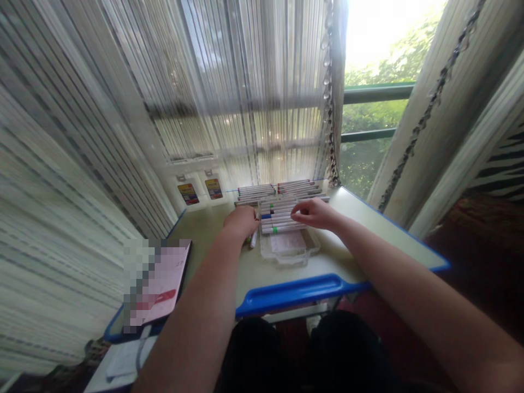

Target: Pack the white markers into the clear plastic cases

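A row of white markers [278, 221] lay in the clear plastic case [267, 253], long axes running left to right between the two hands. The right hand [314, 213] was nearer, its bent fingers over their right ends, though whether they gripped one I could not tell. The left hand [241, 220] curled just beside the case, at loose markers [254, 239] lying crosswise to that row, its grasp hidden

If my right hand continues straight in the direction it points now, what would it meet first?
The right hand points left across the markers in the clear case, so it would probably meet those first; whether it already touches them is unclear.
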Demonstrator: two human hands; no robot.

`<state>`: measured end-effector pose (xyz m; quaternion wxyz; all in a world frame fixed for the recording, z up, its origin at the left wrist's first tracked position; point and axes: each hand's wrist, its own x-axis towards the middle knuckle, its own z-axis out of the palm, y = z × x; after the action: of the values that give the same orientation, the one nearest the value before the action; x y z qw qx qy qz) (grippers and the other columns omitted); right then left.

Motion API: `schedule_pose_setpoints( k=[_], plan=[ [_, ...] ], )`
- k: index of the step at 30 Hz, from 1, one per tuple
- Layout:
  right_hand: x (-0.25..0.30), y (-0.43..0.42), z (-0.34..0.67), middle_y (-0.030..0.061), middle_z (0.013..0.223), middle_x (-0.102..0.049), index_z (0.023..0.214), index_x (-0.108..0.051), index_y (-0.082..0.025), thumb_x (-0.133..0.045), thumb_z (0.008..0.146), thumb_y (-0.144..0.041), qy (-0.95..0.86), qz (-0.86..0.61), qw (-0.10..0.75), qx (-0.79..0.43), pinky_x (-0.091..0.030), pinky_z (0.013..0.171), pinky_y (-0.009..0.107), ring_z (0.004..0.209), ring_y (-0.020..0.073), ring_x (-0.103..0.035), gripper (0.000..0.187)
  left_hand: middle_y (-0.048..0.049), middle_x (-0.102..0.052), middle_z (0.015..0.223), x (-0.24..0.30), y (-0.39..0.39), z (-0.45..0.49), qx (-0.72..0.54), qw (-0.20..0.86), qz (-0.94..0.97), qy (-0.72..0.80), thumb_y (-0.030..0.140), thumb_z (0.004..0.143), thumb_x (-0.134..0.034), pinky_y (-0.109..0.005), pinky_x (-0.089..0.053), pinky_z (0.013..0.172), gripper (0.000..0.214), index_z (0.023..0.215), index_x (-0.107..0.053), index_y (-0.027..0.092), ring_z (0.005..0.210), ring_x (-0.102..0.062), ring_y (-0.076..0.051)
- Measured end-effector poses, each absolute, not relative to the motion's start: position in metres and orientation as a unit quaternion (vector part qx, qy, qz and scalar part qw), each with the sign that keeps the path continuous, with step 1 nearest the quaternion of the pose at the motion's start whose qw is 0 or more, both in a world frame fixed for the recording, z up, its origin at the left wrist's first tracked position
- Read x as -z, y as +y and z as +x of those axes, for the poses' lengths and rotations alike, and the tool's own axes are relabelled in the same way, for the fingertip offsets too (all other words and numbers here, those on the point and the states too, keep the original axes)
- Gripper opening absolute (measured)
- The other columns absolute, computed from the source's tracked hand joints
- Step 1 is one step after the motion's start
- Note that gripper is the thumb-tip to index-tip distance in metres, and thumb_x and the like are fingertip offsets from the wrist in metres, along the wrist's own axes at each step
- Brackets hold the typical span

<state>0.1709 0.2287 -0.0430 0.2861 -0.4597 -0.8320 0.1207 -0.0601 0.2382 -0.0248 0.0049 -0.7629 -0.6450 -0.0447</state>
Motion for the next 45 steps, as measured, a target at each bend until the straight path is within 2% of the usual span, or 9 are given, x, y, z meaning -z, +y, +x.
schedule_pose_setpoints(
  k=[8,13,24,33,37,41,43,45],
  plan=[
    [0.042,0.229,0.172,-0.003,0.052,-0.047,0.08,-0.071,-0.014,-0.053,0.077,-0.037,-0.839,-0.457,0.273,-0.113,-0.028,0.052,0.022,0.049,0.0078,-0.04,0.029,-0.0122,-0.07,0.094,0.026,0.239,-0.06,0.039,0.008,-0.767,-0.641,0.029,0.065,-0.061,-0.027,-0.047,0.072,0.029,0.091,-0.069,0.018,0.087,-0.065,-0.023],
    [0.041,0.228,0.172,-0.003,0.051,-0.047,0.079,-0.071,-0.013,-0.053,0.077,-0.036,-0.84,-0.459,0.264,-0.115,-0.028,0.052,0.022,0.049,0.0081,-0.04,0.029,-0.014,-0.07,0.089,0.026,0.241,-0.06,0.057,0.023,-0.767,-0.639,0.032,0.067,-0.057,-0.028,-0.047,0.069,0.03,0.089,-0.07,0.016,0.084,-0.065,-0.025],
    [0.043,0.231,0.173,-0.0019,0.052,-0.05,0.075,-0.071,-0.014,-0.054,0.077,-0.037,-0.83,-0.472,0.281,-0.102,-0.029,0.052,0.023,0.049,0.008,-0.041,0.028,-0.0192,-0.069,0.089,0.03,0.248,-0.057,0.077,0.01,-0.736,-0.672,0.035,0.071,-0.057,-0.03,-0.048,0.073,0.035,0.091,-0.07,0.01,0.088,-0.065,-0.027],
    [0.044,0.232,0.173,-0.0019,0.051,-0.049,0.072,-0.07,-0.015,-0.055,0.077,-0.038,-0.827,-0.479,0.28,-0.091,-0.029,0.051,0.023,0.048,0.0078,-0.039,0.028,-0.0219,-0.068,0.096,0.03,0.248,-0.054,0.098,0.007,-0.719,-0.688,0.036,0.071,-0.055,-0.031,-0.048,0.072,0.04,0.096,-0.07,0.008,0.093,-0.065,-0.031],
    [0.043,0.229,0.173,-0.0018,0.051,-0.049,0.073,-0.07,-0.015,-0.053,0.078,-0.038,-0.832,-0.472,0.275,-0.094,-0.028,0.051,0.023,0.048,0.0079,-0.039,0.029,-0.0193,-0.07,0.09,0.027,0.244,-0.055,0.156,-0.022,-0.696,-0.7,0.04,0.071,-0.055,-0.03,-0.047,0.07,0.038,0.088,-0.071,0.011,0.089,-0.065,-0.029],
    [0.043,0.228,0.172,-0.0044,0.049,-0.043,0.08,-0.07,-0.014,-0.055,0.076,-0.039,-0.833,-0.443,0.302,-0.133,-0.026,0.05,0.023,0.047,0.0075,-0.036,0.029,-0.014,-0.069,0.072,0.021,0.24,-0.053,0.273,-0.061,-0.674,-0.684,0.042,0.07,-0.055,-0.029,-0.047,0.064,0.032,0.07,-0.068,0.013,0.077,-0.066,-0.025],
    [0.043,0.227,0.17,-0.0049,0.05,-0.042,0.083,-0.069,-0.014,-0.056,0.076,-0.041,-0.839,-0.423,0.304,-0.158,-0.026,0.049,0.023,0.047,0.0074,-0.035,0.031,-0.0088,-0.064,0.061,0.019,0.238,-0.052,0.347,-0.135,-0.647,-0.665,0.04,0.07,-0.056,-0.026,-0.046,0.057,0.027,0.065,-0.064,0.014,0.064,-0.064,-0.021],
    [0.044,0.225,0.167,-0.005,0.051,-0.041,0.085,-0.069,-0.014,-0.058,0.076,-0.044,-0.844,-0.406,0.305,-0.175,-0.026,0.049,0.023,0.048,0.0072,-0.035,0.033,-0.0034,-0.06,0.056,0.017,0.237,-0.049,0.422,-0.253,-0.601,-0.63,0.033,0.071,-0.056,-0.023,-0.044,0.049,0.02,0.064,-0.059,0.015,0.051,-0.059,-0.015]
  ],
)
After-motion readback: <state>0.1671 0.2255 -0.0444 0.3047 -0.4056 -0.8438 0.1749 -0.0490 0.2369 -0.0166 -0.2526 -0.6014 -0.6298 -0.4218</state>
